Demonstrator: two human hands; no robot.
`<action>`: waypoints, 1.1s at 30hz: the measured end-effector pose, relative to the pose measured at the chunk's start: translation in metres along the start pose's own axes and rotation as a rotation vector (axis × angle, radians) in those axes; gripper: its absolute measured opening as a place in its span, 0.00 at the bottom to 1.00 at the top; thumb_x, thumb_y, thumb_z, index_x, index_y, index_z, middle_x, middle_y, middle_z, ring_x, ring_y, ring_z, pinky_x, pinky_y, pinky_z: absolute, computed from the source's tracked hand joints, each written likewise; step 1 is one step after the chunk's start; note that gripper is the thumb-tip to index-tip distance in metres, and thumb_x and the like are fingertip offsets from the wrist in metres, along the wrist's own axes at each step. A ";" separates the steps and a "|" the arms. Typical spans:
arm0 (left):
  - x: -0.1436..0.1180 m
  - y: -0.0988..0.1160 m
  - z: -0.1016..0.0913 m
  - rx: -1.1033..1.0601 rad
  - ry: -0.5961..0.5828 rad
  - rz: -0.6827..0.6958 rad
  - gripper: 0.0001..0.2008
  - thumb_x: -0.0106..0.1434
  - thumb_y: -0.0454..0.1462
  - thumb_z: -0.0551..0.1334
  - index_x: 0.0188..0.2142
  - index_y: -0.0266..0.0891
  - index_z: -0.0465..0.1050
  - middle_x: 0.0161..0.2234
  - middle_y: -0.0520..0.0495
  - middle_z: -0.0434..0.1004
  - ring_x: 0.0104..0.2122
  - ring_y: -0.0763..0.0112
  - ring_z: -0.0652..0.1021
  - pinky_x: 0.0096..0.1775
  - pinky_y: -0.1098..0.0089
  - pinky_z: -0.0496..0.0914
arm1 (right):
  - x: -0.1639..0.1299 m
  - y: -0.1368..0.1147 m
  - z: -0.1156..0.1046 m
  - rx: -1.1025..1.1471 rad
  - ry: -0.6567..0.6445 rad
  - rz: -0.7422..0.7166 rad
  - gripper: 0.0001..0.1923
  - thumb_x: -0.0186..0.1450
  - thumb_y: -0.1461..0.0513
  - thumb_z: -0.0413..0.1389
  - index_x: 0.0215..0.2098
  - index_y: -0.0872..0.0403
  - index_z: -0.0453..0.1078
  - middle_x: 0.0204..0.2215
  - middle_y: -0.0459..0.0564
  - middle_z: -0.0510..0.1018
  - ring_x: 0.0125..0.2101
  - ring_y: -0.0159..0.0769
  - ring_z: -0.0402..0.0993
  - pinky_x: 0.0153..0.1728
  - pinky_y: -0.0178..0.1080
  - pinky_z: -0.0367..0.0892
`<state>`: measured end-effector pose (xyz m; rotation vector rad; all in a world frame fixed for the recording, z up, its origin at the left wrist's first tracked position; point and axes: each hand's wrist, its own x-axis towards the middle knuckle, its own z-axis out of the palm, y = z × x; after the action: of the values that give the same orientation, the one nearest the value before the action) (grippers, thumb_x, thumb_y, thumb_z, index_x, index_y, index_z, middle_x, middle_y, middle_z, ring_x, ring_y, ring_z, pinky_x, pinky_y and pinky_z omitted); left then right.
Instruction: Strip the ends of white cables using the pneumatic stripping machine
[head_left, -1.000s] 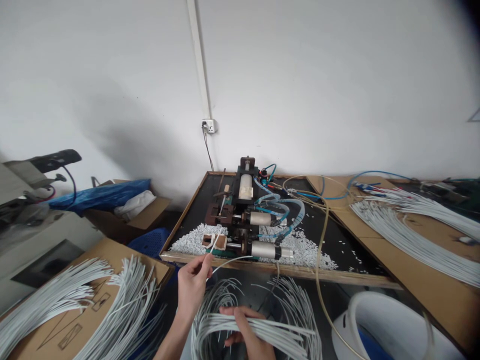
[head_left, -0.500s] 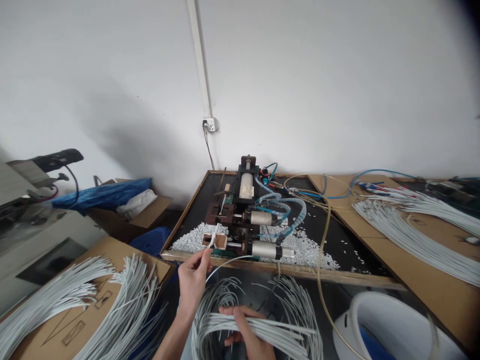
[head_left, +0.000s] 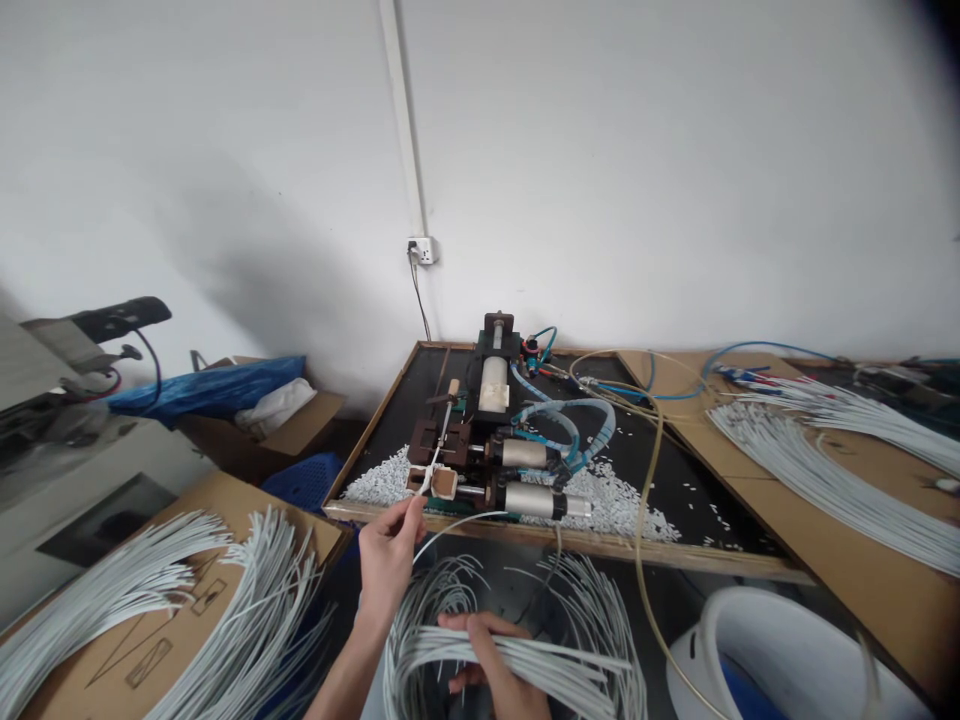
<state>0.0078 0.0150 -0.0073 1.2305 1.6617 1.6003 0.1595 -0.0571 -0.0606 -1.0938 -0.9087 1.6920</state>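
Observation:
My left hand (head_left: pixel 388 550) is closed in a pinch on a white cable (head_left: pixel 450 523), whose tip points into the front jaws of a pneumatic wire-stripping machine (head_left: pixel 495 385). The fingertips sit just in front of the jaw block (head_left: pixel 444 484). Lower down, my right hand (head_left: pixel 499 660) wraps round a bundle of white cables (head_left: pixel 555 668), thumb on top. More loops of the same cable lie beneath and around it. Short white offcuts (head_left: pixel 386 477) are heaped about the machine's base.
Cable bundles (head_left: pixel 262 590) lie on cardboard at the left, and another bundle (head_left: pixel 832 480) on cardboard at the right. A white bucket (head_left: pixel 697 640) stands at the lower right. An air hose (head_left: pixel 643 540) hangs over the wooden front edge (head_left: pixel 615 548) of the tray.
The machine's rear carriage has come forward toward the front jaws, and its hoses shifted. Both hands keep nearly the same place and hold.

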 end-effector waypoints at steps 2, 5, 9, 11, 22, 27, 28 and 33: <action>-0.001 0.000 0.001 0.003 0.003 0.000 0.19 0.60 0.50 0.63 0.26 0.35 0.76 0.18 0.54 0.66 0.21 0.72 0.67 0.25 0.74 0.62 | 0.000 0.003 -0.001 -0.018 0.007 -0.012 0.28 0.57 0.39 0.57 0.33 0.54 0.82 0.40 0.57 0.85 0.32 0.48 0.83 0.25 0.42 0.79; -0.002 0.000 0.003 0.025 -0.005 -0.007 0.19 0.61 0.49 0.62 0.25 0.35 0.76 0.18 0.53 0.66 0.21 0.71 0.67 0.25 0.73 0.62 | 0.000 0.005 -0.003 -0.019 0.005 -0.021 0.27 0.59 0.41 0.57 0.35 0.55 0.81 0.40 0.57 0.85 0.34 0.48 0.83 0.25 0.41 0.79; -0.005 -0.001 0.005 0.078 -0.002 -0.015 0.18 0.62 0.47 0.62 0.27 0.35 0.76 0.19 0.52 0.69 0.21 0.70 0.69 0.26 0.73 0.63 | 0.000 0.003 -0.003 0.018 -0.019 -0.018 0.25 0.59 0.42 0.58 0.34 0.53 0.82 0.40 0.57 0.85 0.33 0.48 0.83 0.25 0.41 0.80; -0.006 -0.001 0.005 0.093 0.001 -0.017 0.17 0.62 0.47 0.62 0.27 0.35 0.77 0.19 0.52 0.70 0.22 0.69 0.69 0.27 0.73 0.63 | 0.000 0.002 -0.003 0.034 -0.017 -0.014 0.24 0.58 0.42 0.59 0.33 0.53 0.82 0.40 0.56 0.85 0.35 0.48 0.83 0.25 0.41 0.80; -0.005 -0.002 0.011 0.166 0.027 0.016 0.19 0.64 0.47 0.59 0.24 0.36 0.75 0.17 0.52 0.72 0.20 0.68 0.72 0.26 0.73 0.64 | 0.000 0.001 -0.002 0.013 -0.009 -0.010 0.27 0.58 0.41 0.58 0.34 0.55 0.82 0.39 0.57 0.85 0.33 0.47 0.83 0.24 0.38 0.79; -0.005 -0.002 0.014 0.166 0.026 0.018 0.19 0.64 0.46 0.58 0.24 0.36 0.75 0.17 0.51 0.74 0.20 0.68 0.74 0.27 0.73 0.66 | 0.001 0.003 -0.003 0.038 -0.005 -0.016 0.26 0.58 0.41 0.59 0.34 0.54 0.82 0.40 0.57 0.85 0.35 0.49 0.83 0.25 0.39 0.79; -0.005 -0.002 0.014 0.170 0.025 0.020 0.19 0.64 0.45 0.58 0.23 0.36 0.74 0.16 0.51 0.74 0.20 0.68 0.74 0.27 0.73 0.66 | 0.001 0.004 -0.003 0.037 -0.006 -0.015 0.26 0.58 0.41 0.59 0.34 0.54 0.82 0.39 0.57 0.85 0.35 0.49 0.83 0.25 0.40 0.79; -0.004 -0.005 0.014 0.191 0.018 0.023 0.18 0.65 0.45 0.58 0.24 0.37 0.75 0.17 0.51 0.74 0.20 0.68 0.74 0.27 0.72 0.66 | 0.004 0.011 -0.005 0.028 -0.012 -0.005 0.27 0.57 0.40 0.58 0.34 0.55 0.81 0.40 0.58 0.85 0.35 0.50 0.83 0.25 0.41 0.80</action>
<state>0.0202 0.0187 -0.0154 1.3362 1.8532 1.4975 0.1603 -0.0565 -0.0728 -1.0632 -0.8915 1.7038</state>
